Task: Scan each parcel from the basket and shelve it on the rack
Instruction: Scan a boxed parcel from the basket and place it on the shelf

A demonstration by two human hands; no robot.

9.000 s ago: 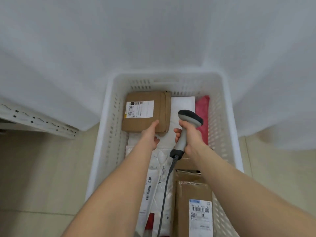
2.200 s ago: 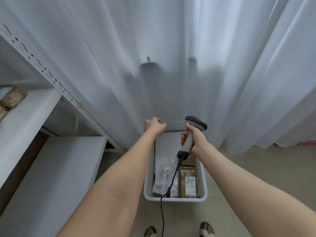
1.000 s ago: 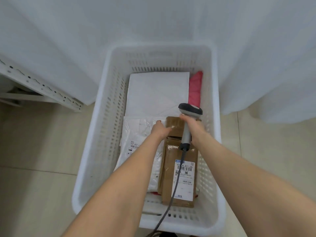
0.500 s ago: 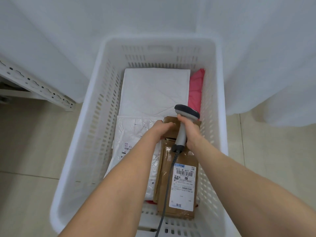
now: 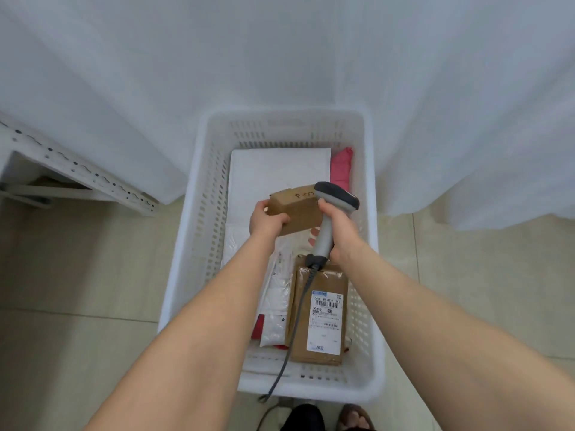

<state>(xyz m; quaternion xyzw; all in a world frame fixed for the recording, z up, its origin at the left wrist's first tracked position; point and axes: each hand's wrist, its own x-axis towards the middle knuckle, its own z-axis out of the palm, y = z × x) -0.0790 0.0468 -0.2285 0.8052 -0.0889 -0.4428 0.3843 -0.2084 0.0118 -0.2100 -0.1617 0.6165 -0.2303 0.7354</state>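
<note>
One brown parcel (image 5: 297,209) is gripped by the left hand (image 5: 266,220); at 3 o'clock, a scanner (image 5: 338,196) by the right hand (image 5: 341,233).

Single head-worn view, from above, facing steeply down and slightly forward, near basket (image 5: 280,116) on floor (image 5: 77,275), curtain (image 5: 280,57) behind.

- White curtain (image 5: 280,57) hangs in folds from 9 through 12 to 3 o'clock, hem touching the floor tiles (image 5: 77,275).
- The beige tiles spread at 8 and 4 o'clock.
- Toes (image 5: 353,419) of one foot show at 6 o'clock.
</note>
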